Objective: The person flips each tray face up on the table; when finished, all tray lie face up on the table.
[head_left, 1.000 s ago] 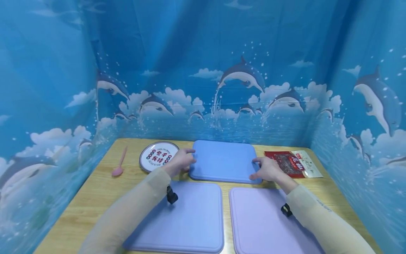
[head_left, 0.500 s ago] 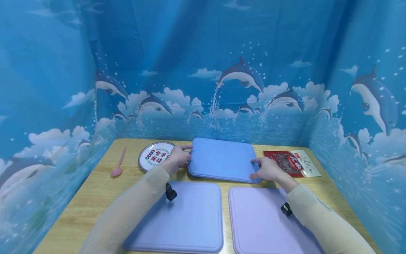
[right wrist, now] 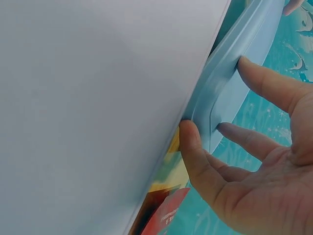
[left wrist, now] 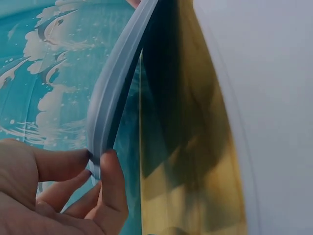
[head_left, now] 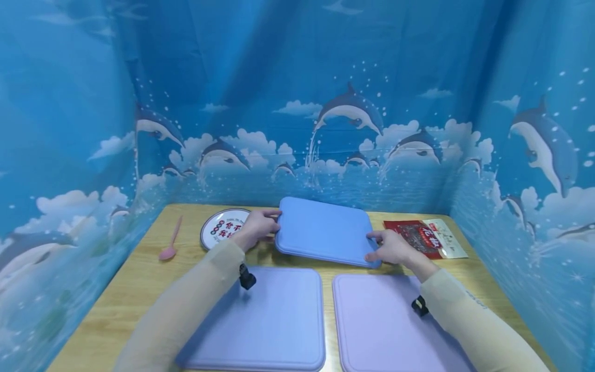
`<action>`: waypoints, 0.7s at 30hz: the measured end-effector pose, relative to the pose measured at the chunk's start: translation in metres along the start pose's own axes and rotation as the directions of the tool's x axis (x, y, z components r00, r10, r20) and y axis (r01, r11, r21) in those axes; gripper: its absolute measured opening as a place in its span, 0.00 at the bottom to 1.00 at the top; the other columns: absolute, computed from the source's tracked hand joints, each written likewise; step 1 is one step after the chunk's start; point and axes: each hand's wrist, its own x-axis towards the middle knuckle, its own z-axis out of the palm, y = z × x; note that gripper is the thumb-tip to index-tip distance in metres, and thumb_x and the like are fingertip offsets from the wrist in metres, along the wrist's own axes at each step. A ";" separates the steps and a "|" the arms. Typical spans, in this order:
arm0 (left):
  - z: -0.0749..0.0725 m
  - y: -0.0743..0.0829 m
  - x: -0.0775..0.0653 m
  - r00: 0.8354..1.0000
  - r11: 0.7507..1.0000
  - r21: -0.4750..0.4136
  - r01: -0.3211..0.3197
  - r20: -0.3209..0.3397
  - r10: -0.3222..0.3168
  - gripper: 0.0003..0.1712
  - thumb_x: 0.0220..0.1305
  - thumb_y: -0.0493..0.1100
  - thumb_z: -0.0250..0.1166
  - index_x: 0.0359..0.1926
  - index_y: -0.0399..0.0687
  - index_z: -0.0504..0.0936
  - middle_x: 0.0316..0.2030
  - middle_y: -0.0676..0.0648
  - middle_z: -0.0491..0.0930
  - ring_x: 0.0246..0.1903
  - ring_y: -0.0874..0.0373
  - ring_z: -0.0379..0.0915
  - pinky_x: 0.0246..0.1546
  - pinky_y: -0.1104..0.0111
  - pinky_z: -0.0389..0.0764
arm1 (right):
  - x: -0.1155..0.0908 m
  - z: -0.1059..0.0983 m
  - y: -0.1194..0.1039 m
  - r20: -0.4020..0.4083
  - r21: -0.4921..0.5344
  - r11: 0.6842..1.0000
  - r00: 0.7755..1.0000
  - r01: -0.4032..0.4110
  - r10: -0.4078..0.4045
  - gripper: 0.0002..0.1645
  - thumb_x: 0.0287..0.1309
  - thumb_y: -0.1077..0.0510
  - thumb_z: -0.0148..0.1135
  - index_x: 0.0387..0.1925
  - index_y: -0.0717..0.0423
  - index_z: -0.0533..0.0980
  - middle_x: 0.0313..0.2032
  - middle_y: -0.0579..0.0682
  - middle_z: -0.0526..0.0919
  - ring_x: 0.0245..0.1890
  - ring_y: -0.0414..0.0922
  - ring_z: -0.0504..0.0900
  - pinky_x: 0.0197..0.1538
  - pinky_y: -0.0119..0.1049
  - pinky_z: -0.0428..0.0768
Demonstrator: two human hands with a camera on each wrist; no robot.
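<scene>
A blue rectangular board with rounded corners is at the back of the table, its left end lifted and its right end lower. My left hand pinches the left edge; in the left wrist view the thumb and fingers lie on opposite faces of the rim. At the other end, my right hand holds the right edge with spread fingertips, near the front corner. Shadowed wood shows beneath the raised side in the left wrist view. Two more boards, one periwinkle and one lilac, lie flat in front under my forearms.
On the left lies a pink spoon. A round white plate with red lettering sits behind my left hand, which partly covers it. Right of my right hand is a red spice packet. A dolphin-print curtain encloses the table.
My left hand has raised the left end of the blue board, so it now tilts down to the right. My right hand stays at the right end. The view shifts slightly.
</scene>
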 end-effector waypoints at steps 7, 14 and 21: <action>-0.008 0.009 -0.001 1.000 0.998 -0.068 0.013 0.026 -0.011 0.34 0.79 0.32 0.64 0.81 0.53 0.77 0.75 0.37 0.79 0.61 0.48 0.86 0.49 0.62 0.96 | -0.002 -0.001 0.000 0.019 0.066 0.998 1.000 -0.007 0.006 0.51 0.64 0.52 0.82 0.82 0.63 0.70 0.77 0.76 0.73 0.74 0.70 0.77 0.72 0.65 0.83; -0.013 0.019 -0.003 0.998 0.995 -0.103 0.010 0.058 -0.004 0.31 0.80 0.34 0.67 0.79 0.55 0.80 0.72 0.40 0.82 0.58 0.51 0.88 0.49 0.64 0.96 | -0.003 -0.004 0.001 0.031 0.119 0.993 1.000 -0.004 0.000 0.50 0.65 0.54 0.81 0.83 0.62 0.70 0.78 0.75 0.72 0.75 0.70 0.77 0.69 0.57 0.88; -0.014 0.032 -0.008 0.997 0.995 -0.102 -0.005 0.079 0.013 0.29 0.82 0.37 0.66 0.79 0.57 0.80 0.72 0.41 0.82 0.59 0.50 0.87 0.49 0.65 0.96 | -0.002 -0.004 0.007 0.055 0.188 0.982 0.998 -0.009 -0.001 0.50 0.65 0.55 0.80 0.83 0.62 0.69 0.78 0.76 0.70 0.76 0.70 0.77 0.62 0.49 0.93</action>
